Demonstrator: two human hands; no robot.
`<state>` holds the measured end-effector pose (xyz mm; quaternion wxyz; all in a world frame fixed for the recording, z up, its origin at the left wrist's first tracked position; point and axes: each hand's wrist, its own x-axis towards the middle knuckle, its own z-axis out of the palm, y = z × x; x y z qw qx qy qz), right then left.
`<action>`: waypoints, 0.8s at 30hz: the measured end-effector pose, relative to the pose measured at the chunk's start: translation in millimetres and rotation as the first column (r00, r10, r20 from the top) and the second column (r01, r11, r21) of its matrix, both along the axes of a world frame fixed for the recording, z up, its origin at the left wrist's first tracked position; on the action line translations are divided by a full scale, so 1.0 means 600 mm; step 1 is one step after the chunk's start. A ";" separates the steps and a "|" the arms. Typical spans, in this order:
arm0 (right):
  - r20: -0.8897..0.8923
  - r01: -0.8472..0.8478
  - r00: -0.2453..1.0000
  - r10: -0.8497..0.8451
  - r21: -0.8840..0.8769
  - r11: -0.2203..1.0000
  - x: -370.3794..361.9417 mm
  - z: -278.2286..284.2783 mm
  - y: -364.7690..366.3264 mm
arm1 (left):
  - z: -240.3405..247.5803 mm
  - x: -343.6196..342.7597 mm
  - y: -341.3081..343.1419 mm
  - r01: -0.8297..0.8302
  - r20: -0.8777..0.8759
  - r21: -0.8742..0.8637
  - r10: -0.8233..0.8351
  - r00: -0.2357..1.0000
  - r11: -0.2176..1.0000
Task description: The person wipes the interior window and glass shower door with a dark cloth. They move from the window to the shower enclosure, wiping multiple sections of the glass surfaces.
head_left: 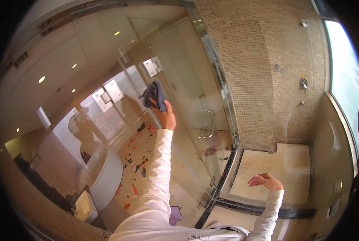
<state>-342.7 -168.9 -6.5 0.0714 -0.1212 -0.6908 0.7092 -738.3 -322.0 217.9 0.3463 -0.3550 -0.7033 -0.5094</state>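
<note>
My left hand is raised on an outstretched arm and closed around a folded dark grey cloth. The cloth lies up against a glass panel, below a metal hinge, and its reflection shows beside it. Lower and to the right, my right hand hangs in the air with its fingers loosely bent and apart. Nothing is in it. Both arms wear white sleeves.
A metal door handle and a second hinge show on the glass. Dark curbs edge the shower floor at right. A mosaic wall carries shower fittings; a bright window is beyond. A purple piece lies low.
</note>
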 end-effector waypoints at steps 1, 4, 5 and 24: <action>0.044 0.006 0.999 -0.007 0.018 1.000 0.004 -0.002 -0.002 | 0.005 0.044 0.038 -0.055 -0.079 -0.037 0.052 0.995 0.998; 0.163 0.046 0.985 -0.054 0.058 0.997 0.042 0.005 -0.006 | -0.012 0.204 0.143 -0.097 -0.191 -0.027 0.090 0.977 0.995; 0.146 0.096 0.984 -0.103 0.055 0.994 0.065 0.009 -0.007 | -0.027 0.262 0.169 -0.094 -0.258 -0.043 0.080 0.963 0.995; 0.340 0.436 0.874 -0.346 -0.238 0.868 0.324 -0.163 -0.012 | -0.413 0.440 0.238 0.124 -0.336 -0.408 -0.275 0.901 0.905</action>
